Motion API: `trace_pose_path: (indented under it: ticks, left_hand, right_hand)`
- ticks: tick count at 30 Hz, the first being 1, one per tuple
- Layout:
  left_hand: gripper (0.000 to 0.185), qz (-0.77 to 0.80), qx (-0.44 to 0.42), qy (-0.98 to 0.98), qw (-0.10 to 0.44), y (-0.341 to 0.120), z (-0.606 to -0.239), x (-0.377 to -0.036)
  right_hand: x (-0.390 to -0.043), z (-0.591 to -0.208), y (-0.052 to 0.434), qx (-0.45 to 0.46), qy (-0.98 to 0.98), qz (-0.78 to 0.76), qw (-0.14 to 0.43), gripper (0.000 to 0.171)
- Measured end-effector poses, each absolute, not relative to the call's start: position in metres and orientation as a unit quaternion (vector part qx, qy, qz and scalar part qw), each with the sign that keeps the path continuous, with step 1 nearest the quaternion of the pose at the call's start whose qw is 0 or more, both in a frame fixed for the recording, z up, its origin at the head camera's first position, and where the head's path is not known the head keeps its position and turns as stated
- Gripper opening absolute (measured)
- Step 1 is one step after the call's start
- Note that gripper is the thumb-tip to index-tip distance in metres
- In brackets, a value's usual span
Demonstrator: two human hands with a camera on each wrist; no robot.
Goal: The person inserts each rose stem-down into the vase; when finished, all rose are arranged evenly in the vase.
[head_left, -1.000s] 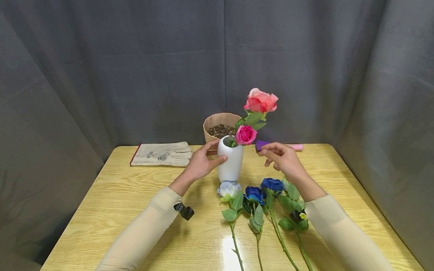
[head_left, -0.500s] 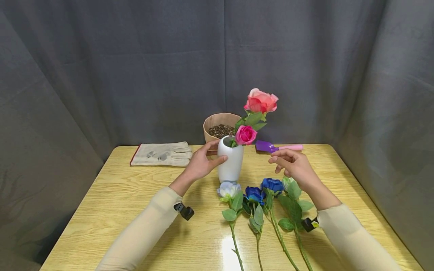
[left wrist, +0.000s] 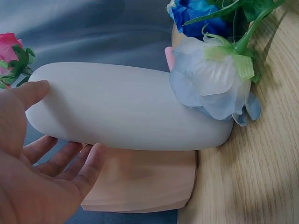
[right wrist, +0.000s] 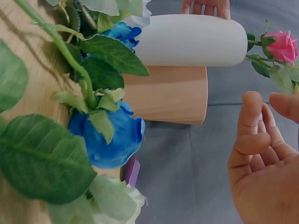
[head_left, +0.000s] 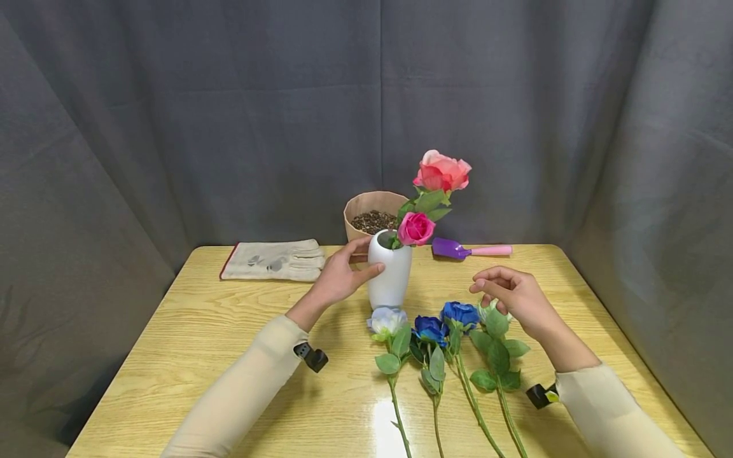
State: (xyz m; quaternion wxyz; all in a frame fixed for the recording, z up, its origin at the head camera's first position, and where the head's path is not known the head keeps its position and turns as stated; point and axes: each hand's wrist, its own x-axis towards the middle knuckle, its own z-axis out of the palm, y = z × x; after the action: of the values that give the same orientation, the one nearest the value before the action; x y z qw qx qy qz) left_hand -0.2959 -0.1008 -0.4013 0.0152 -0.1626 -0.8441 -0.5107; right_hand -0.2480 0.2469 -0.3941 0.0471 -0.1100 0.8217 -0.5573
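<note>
A white vase [head_left: 390,280] stands upright near the middle of the table. My left hand [head_left: 339,278] holds its upper side, the thumb in front and the fingers round the back, as the left wrist view also shows. From the vase's mouth lean a coral-pink rose [head_left: 442,173] and a lower magenta rose [head_left: 416,228]. My right hand [head_left: 515,298] hovers with fingers loosely bent and nothing between them, over a white-green flower [head_left: 487,310] that it partly covers. Two blue roses [head_left: 431,329] and a pale blue-white flower [head_left: 387,320] lie in front of the vase, stems toward me.
Behind the vase is a tan pot [head_left: 356,210] of dark, grainy soil. A purple trowel [head_left: 451,249] with a pink handle lies at the back right. Off-white work gloves [head_left: 269,261] lie at the back left. Grey curtains [head_left: 275,127] close in the table's back and sides.
My right hand has drawn back from the roses toward the right and nearer to me, uncovering the trowel. The left hand and vase have stayed in place.
</note>
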Motion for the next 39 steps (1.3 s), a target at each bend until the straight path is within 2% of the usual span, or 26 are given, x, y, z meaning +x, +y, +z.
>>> trace_pose_path:
  ticks: [12,19,23,39]
  left_hand:
    - [0.07,-0.512,-0.162,-0.844,0.011,-0.101,-0.4,-0.296]
    - [0.07,-0.512,-0.164,-0.843,0.009,-0.101,-0.401,-0.297]
    - [0.07,-0.511,-0.163,-0.844,0.01,-0.101,-0.401,-0.296]
    - [0.071,-0.509,-0.164,-0.845,0.012,-0.102,-0.4,-0.296]
  right_hand:
    - [-0.235,-0.401,0.269,-0.12,0.821,-0.557,0.041,0.026]
    - [-0.225,-0.405,0.28,-0.131,0.828,-0.544,0.043,0.03]
    - [-0.219,-0.407,0.286,-0.143,0.825,-0.544,0.049,0.025]
    - [-0.199,-0.423,0.301,-0.151,0.825,-0.536,0.092,0.029]
